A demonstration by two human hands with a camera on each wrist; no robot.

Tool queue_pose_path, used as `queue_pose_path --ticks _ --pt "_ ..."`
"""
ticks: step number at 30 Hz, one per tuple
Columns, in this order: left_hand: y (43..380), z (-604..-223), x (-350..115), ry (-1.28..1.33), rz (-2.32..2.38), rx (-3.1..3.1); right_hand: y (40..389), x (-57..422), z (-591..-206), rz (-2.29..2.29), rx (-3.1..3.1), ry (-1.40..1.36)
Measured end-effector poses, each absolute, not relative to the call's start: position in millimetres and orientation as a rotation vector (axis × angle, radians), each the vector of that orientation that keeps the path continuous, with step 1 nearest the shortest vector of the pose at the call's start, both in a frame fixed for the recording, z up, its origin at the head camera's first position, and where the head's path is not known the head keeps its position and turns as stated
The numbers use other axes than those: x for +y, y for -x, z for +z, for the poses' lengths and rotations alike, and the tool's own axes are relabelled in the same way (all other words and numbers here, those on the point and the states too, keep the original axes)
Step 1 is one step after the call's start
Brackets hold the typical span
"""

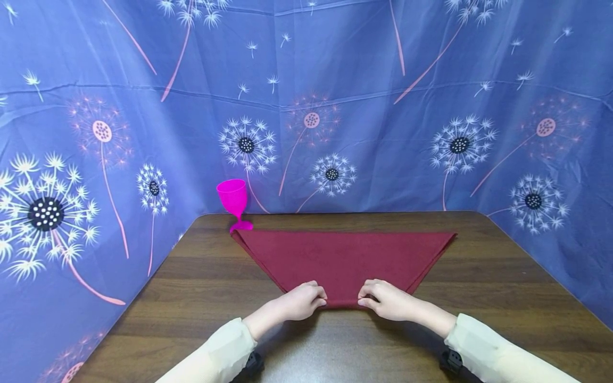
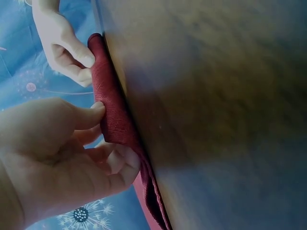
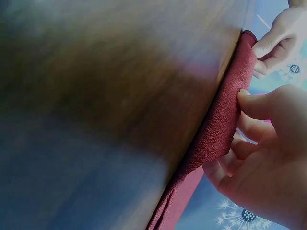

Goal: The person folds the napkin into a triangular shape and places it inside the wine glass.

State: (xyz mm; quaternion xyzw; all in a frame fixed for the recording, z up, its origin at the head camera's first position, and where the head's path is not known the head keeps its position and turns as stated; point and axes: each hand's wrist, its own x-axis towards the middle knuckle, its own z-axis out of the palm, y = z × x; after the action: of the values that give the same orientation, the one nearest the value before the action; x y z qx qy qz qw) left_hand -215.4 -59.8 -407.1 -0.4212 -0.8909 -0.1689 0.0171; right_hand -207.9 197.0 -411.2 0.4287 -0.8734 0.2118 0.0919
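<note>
A dark red cloth napkin (image 1: 345, 260) lies folded on the table, its long straight edge at the back and its sides narrowing to a short folded edge near me. At the left end of that near edge, my left hand (image 1: 301, 301) pinches the fold between thumb and fingers. My right hand (image 1: 387, 299) pinches the right end likewise. Both wrist views show the near edge as a rolled-over band (image 2: 111, 103), with a thumb on its near face and fingers curled behind. Loose cloth layers (image 3: 168, 206) show past the band's end.
A bright pink goblet (image 1: 233, 201) stands upright at the table's back left, right beside the napkin's far left corner. The brown wooden table (image 1: 191, 319) meets a blue curtain (image 1: 373, 133) with dandelion print behind and at both sides.
</note>
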Motion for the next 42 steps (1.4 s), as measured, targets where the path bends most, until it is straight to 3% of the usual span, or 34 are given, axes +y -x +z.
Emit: queue_pose_path --ticks 22,42 --pt "215.2 -405.9 -61.2 1.252 -0.719 -2.88 210.1 194.9 -408.8 0.833 -2.811 -1.19" --pt "214.8 -405.0 -61.3 1.092 -0.505 -2.919 211.6 195.3 -412.0 0.909 -2.781 -1.17"
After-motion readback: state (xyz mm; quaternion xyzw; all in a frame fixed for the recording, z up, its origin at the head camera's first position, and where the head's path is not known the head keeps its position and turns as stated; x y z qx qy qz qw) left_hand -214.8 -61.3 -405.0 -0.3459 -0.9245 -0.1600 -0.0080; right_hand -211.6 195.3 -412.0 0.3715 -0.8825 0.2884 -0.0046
